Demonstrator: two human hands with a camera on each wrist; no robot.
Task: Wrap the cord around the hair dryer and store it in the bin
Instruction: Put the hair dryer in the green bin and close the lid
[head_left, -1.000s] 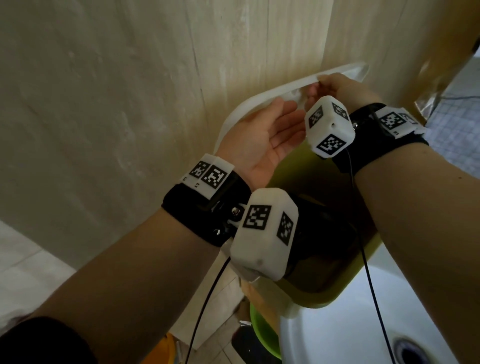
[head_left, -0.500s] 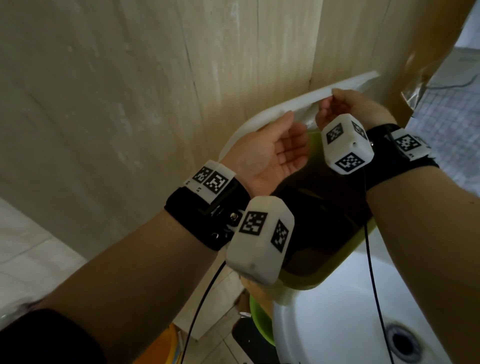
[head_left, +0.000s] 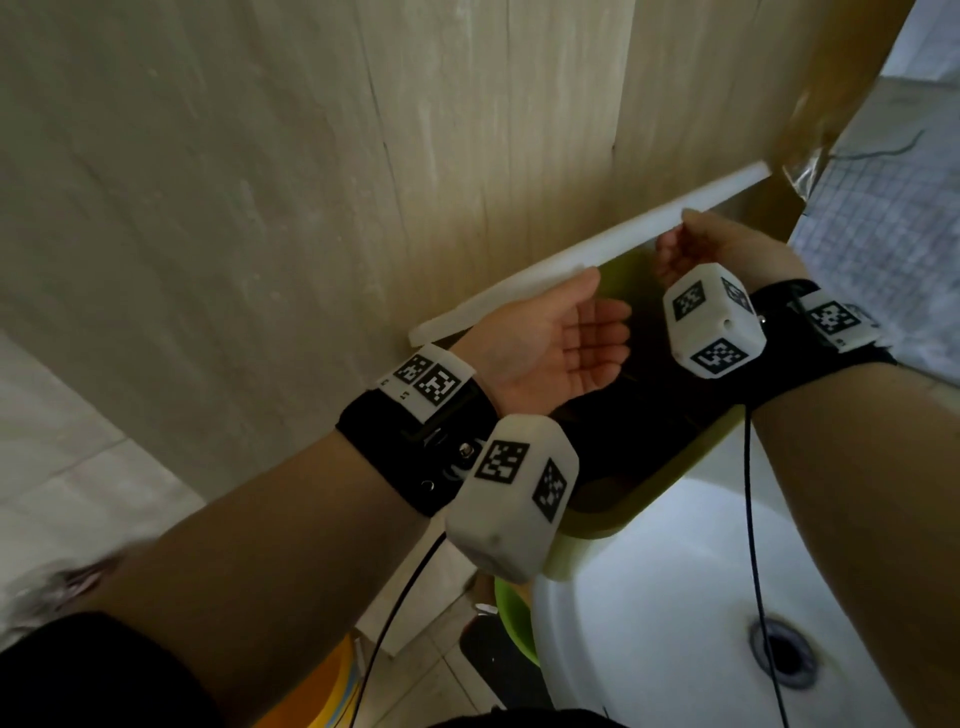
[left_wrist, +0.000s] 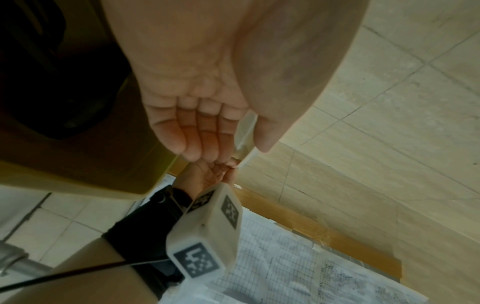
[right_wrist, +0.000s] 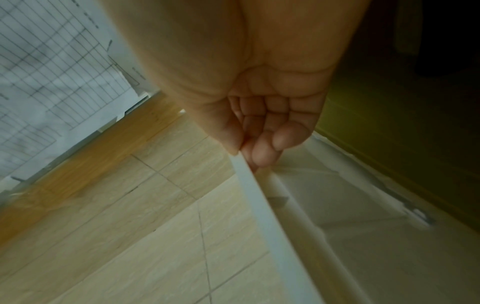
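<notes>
A yellow-green bin (head_left: 639, 506) stands on the sink's edge, with a dark shape inside that looks like the hair dryer (head_left: 639, 431); the cord cannot be made out. The white lid (head_left: 571, 260) hangs edge-on over the bin's far side. My right hand (head_left: 691, 244) pinches the lid's edge between thumb and fingers, clearly seen in the right wrist view (right_wrist: 257, 139). My left hand (head_left: 571, 343) is palm up beside the lid, fingers relaxed (left_wrist: 207, 131), with the thumb along the lid's edge (left_wrist: 245, 131).
A white sink basin (head_left: 675, 623) with a drain (head_left: 784, 654) lies below the bin. A tiled wall (head_left: 260, 208) rises close behind the lid. A wooden door frame (head_left: 779, 78) is at the upper right. A green basin (head_left: 511, 618) sits on the floor below.
The lid has tipped from showing its broad face to lying edge-on over the bin. My right hand has kept its pinch and my left hand has stayed beside it.
</notes>
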